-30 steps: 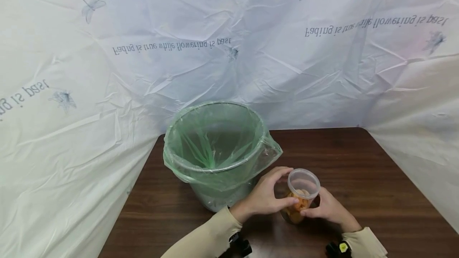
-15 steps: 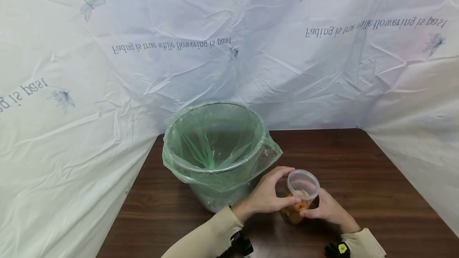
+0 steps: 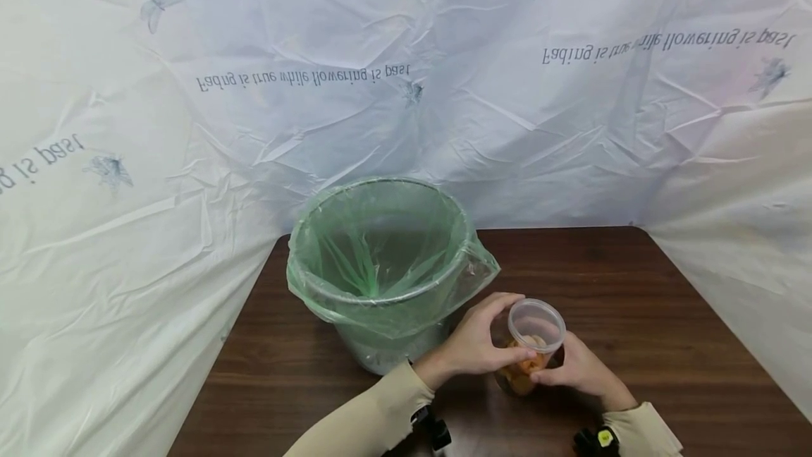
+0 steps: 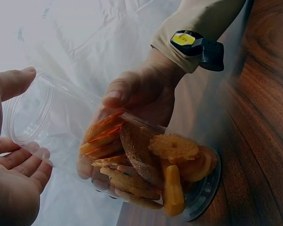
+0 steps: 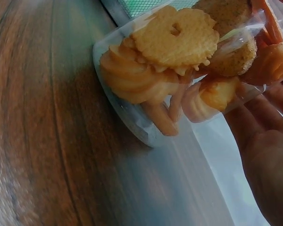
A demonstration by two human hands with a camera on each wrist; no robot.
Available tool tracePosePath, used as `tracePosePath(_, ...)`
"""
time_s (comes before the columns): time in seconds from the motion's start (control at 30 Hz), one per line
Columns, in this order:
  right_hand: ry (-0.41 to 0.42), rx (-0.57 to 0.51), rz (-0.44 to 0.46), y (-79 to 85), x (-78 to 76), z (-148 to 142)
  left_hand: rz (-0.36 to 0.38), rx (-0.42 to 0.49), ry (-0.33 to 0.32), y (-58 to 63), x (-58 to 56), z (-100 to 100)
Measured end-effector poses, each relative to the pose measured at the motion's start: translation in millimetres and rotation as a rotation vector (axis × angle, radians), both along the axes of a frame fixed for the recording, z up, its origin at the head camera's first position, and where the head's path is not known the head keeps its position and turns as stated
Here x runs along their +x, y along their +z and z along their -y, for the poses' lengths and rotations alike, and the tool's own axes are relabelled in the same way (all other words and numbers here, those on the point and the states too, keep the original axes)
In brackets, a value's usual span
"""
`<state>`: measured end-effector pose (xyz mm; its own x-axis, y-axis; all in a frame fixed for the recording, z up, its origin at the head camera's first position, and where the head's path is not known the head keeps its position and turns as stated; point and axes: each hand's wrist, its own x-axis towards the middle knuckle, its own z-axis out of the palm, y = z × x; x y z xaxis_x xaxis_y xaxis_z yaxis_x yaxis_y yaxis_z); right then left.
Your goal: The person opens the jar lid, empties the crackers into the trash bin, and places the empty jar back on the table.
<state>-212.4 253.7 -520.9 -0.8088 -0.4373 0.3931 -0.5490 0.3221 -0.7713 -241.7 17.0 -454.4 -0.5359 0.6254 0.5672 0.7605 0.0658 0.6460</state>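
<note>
Both hands are at a clear plastic jar (image 3: 536,326) near the front of the table in the head view. Its round translucent top tilts toward me. My left hand (image 3: 478,344) holds the upper part from the left, thumb on the near side and fingers reaching behind. From the right, my right hand (image 3: 583,372) grips the body lower down, its thumb across the front. Through the wall in the left wrist view show several golden biscuits (image 4: 141,160), some flat and some finger-shaped. A flower-shaped biscuit (image 5: 174,37) lies near the jar's base in the right wrist view.
A mesh bin (image 3: 364,351) lined with a green plastic bag (image 3: 387,316) stands left of the hands, close to the left forearm. The dark wooden table (image 3: 609,273) reaches back to a white printed sheet (image 3: 406,132) hung around it.
My left hand shifts slightly right against the jar, its thumb sliding a little further across the front. My right hand and the jar stay nearly still.
</note>
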Motion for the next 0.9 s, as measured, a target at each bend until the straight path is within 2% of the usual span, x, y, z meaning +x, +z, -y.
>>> tracePosePath(0.3,0.033,-0.015,-0.019,1.7,-0.7,2.2,0.068,0.009,-0.021,0.3,-1.5,-0.7)
tracePosePath(0.63,0.019,-0.031,0.063,0.0,-0.8,1.3,0.063,-0.016,-0.036,0.1,-6.0,-2.5)
tracePosePath(0.9,0.012,-0.022,0.045,-2.7,-1.1,-0.9,0.069,-0.018,-0.044,-1.4,-7.2,-5.6)
